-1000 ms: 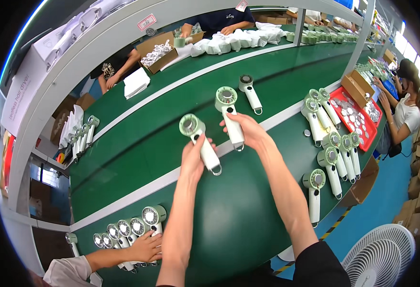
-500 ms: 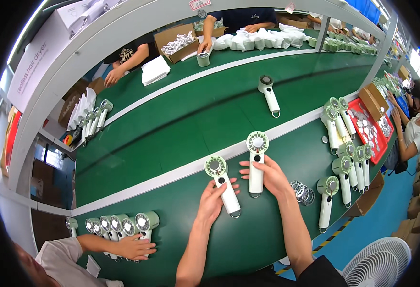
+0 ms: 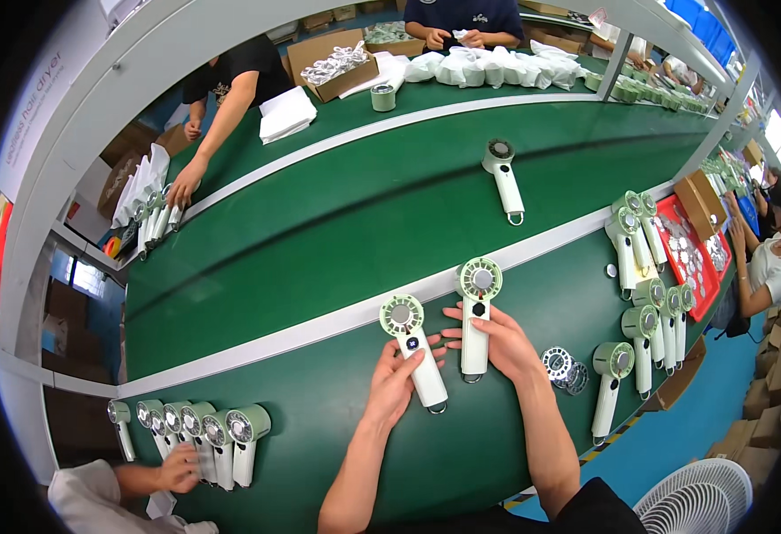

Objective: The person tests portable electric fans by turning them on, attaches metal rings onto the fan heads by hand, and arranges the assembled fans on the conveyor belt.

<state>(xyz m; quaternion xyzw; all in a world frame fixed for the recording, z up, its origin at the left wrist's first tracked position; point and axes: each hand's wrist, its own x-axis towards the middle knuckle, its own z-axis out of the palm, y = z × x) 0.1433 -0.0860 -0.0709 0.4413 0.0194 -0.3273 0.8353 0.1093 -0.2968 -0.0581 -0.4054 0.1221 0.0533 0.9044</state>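
My left hand (image 3: 393,383) is closed round the white handle of a handheld fan (image 3: 428,383), its thumb near the dark button. This fan's round green head leans slightly left, and a small pale mark shows on the dark button. Beside it, my right hand (image 3: 508,347) grips a second handheld fan (image 3: 475,351), held nearly upright with its head up. Both heads face me, with a silver disc in the middle of each. To the right of my right forearm lie silver slotted rings (image 3: 557,363) on the green table. A single fan (image 3: 611,374) lies farther right.
Several fans stand in a row (image 3: 217,432) at left, near a co-worker's blurred hand (image 3: 180,469). More fans (image 3: 644,320) and a red tray (image 3: 706,289) of silver discs lie at right. One fan (image 3: 503,178) rests on the green belt (image 3: 319,258). A white floor fan (image 3: 697,498) stands lower right.
Both my hands keep their fans nearly in place. The far-left co-worker has reached to the fans there. The back co-worker's hand has left a green fan head; the near-left hand has drawn back.
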